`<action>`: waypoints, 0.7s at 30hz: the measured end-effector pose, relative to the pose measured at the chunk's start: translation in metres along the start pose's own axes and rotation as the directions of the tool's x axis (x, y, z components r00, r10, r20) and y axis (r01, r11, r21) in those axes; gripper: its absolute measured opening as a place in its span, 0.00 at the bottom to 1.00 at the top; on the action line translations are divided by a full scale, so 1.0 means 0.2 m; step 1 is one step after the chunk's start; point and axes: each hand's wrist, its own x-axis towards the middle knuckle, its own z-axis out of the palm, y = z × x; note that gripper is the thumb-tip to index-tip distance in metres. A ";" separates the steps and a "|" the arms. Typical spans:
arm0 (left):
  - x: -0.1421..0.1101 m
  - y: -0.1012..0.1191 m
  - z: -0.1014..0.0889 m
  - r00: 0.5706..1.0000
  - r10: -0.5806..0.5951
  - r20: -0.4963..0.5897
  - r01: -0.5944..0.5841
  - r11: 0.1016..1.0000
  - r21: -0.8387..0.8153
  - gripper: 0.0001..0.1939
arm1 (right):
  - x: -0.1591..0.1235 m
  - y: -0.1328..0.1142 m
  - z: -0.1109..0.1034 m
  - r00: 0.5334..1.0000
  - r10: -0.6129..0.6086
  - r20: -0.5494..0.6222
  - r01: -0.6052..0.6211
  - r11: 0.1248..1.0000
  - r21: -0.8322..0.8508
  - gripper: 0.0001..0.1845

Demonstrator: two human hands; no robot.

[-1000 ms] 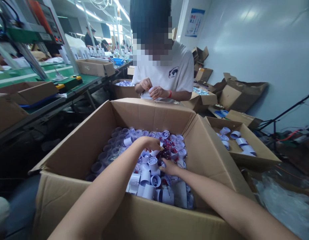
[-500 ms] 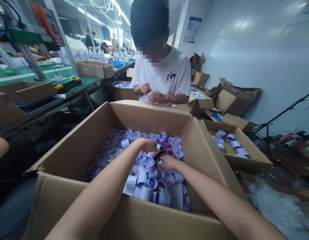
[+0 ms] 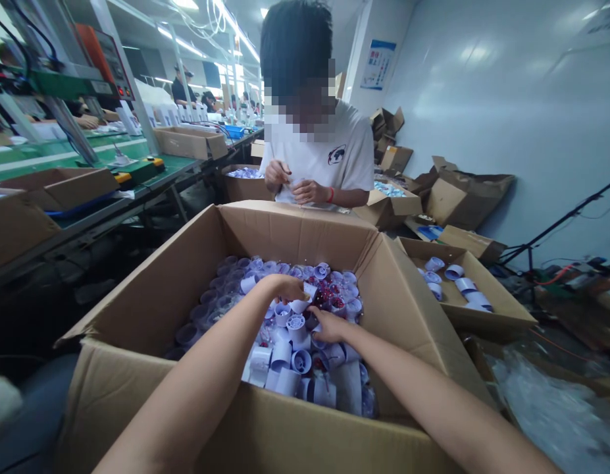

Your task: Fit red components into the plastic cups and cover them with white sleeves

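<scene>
The large carton [image 3: 156, 283] stands open in front of the person; inside it lie many white cups [image 3: 287, 382], some upright and others on their sides, mostly in the near and middle part; clear cups [image 3: 226, 283] fill much of the left and far part, and small red pieces [image 3: 329, 289] are scattered to the right of the middle.

The left hand [image 3: 289, 288] reaches into the carton from above, with its fingers bent downward at the edge of one pale cup [image 3: 299, 305]; the fingertips are partly hidden, so I cannot tell if they pinch it or only touch it; something small and yellowish is seen by this hand, but it is too small to name. The right hand [image 3: 331, 325] is just beside this cup, on its right side; its thumb and forefinger are spread apart, pointing to the left, while the other fingers are curled over the cups.

On the right of the carton there is a shallow box [image 3: 502, 319] with several white cups, lying well apart from both hands; across the carton a person in a white shirt [image 3: 309, 155] holds both hands near the chest; at the left a green bench [image 3: 174, 164] carries an open cardboard box [image 3: 189, 143].
</scene>
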 end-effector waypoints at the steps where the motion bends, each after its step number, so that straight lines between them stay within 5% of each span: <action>1: -0.01 0.00 0.00 1.000 0.001 0.002 -0.001 1.000 0.002 0.22 | 0.01 0.00 0.01 0.999 -0.034 -0.025 0.035 0.999 0.037 0.40; 10: 0.00 0.00 0.00 1.000 -0.027 0.008 0.027 0.999 -0.021 0.24 | 0.05 -0.06 -0.03 0.995 -0.085 -0.044 0.092 0.971 0.220 0.18; 21: 0.02 -0.02 -0.01 0.998 -0.038 0.045 0.040 0.998 -0.044 0.24 | 0.06 -0.06 -0.06 0.994 -0.087 -0.058 0.099 0.961 0.260 0.15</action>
